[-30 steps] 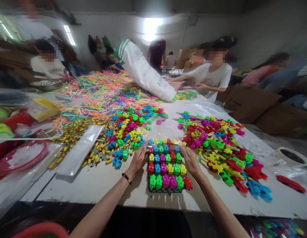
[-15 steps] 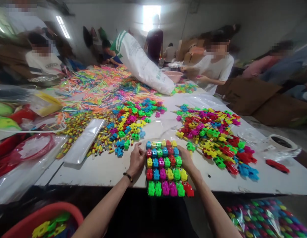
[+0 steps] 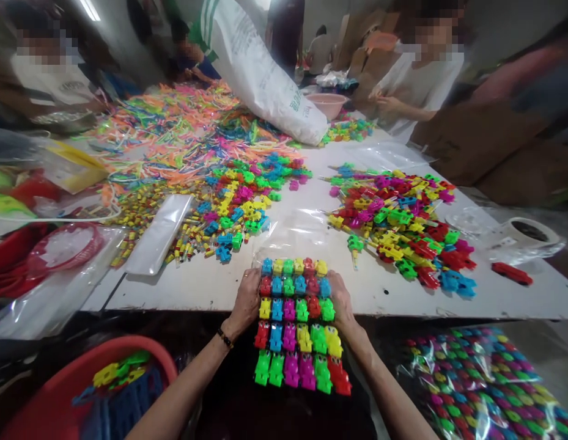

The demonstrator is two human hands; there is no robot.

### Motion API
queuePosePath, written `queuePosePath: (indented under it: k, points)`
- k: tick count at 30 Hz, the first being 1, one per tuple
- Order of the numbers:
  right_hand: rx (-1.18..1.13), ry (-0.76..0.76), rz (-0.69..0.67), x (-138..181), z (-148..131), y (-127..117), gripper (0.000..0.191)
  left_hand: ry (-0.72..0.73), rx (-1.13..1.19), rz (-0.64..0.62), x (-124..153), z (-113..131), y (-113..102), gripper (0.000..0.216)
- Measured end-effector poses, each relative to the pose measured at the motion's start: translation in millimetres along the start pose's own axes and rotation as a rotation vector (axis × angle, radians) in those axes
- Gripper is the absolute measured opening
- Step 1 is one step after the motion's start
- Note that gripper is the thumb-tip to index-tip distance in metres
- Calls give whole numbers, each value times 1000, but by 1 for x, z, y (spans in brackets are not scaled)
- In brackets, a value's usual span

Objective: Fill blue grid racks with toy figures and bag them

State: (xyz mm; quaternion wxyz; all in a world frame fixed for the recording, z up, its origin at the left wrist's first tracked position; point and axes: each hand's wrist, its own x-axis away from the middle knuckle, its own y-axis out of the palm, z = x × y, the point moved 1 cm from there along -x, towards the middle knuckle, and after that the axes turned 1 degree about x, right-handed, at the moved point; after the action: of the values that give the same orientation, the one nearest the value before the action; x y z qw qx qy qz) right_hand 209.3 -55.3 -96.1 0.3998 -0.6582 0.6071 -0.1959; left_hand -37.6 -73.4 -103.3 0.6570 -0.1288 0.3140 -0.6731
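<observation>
Toy grid (image 3: 296, 324) sits between L hand (image 3: 244, 304) and R hand (image 3: 343, 304), long axis away from body. Both equally near; fingers together, pressed on its sides.

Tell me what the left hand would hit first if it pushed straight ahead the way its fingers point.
Likely the clear plastic bag lying just past the left hand, which grips the block of toys; beyond it, the loose toy pile. Depth is unclear.
</observation>
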Motion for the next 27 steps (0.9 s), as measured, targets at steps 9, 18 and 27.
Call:
queuePosePath:
  k: [9,18,27]
  points:
    - [-503,-68,-97,28,7,-16,18,-142,469,12,25,10,-8,36]
    - [-659,432,162,29,-9,-7,27,-423,722,67,11,7,-1,58]
    - [-754,372,67,35,-22,-15,24,-502,730,146,6,12,2,42]
